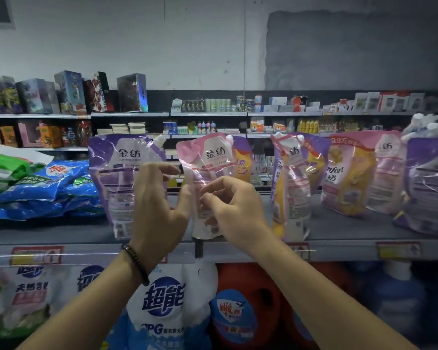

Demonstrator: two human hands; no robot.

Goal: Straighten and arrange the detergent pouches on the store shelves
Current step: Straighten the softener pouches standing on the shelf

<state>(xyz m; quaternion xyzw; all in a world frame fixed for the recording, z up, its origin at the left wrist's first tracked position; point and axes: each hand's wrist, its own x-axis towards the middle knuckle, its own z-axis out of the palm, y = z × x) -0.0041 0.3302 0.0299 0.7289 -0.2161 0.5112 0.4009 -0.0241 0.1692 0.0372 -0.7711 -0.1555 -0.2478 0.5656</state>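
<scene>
So, left hand [157, 205]: half open, with the fingers loosely curved and the thumb spread wide. The thumb lies at the left edge of the pink pouch [208, 157], and the curved fingers sit in front of the right edge of the purple pouch [116, 178]. You close on nothing that shows.
Right hand [233, 205]: fingers curled, their tips against the front of the pink pouch at mid-height. You cannot tell whether they pinch the film or only touch it.
Pouch positions: purple and pink stand upright side by side at the front of the grey shelf [74, 231], spouts up. A yellow-and-purple pouch [242, 162] stands just behind the pink one.
Right neighbours: a leaning pouch [291, 188] tilts at the shelf front; a yellow pouch [347, 178] stands farther right and deeper in.
Left neighbours: blue bags [43, 188] lie stacked flat.
Edges: both pouch bottoms sit close to the shelf lip, above the price strip [36, 256].
Open room: a narrow gap between purple and pink; bare shelf in front of the blue bags and in front of the yellow pouch.
Hidden: your hands cover the pink pouch's lower half and the purple pouch's lower right corner.
Cut off: a purple pouch [430, 185] runs out of frame at right.
Hard to read: small print and price tags are blurred.
</scene>
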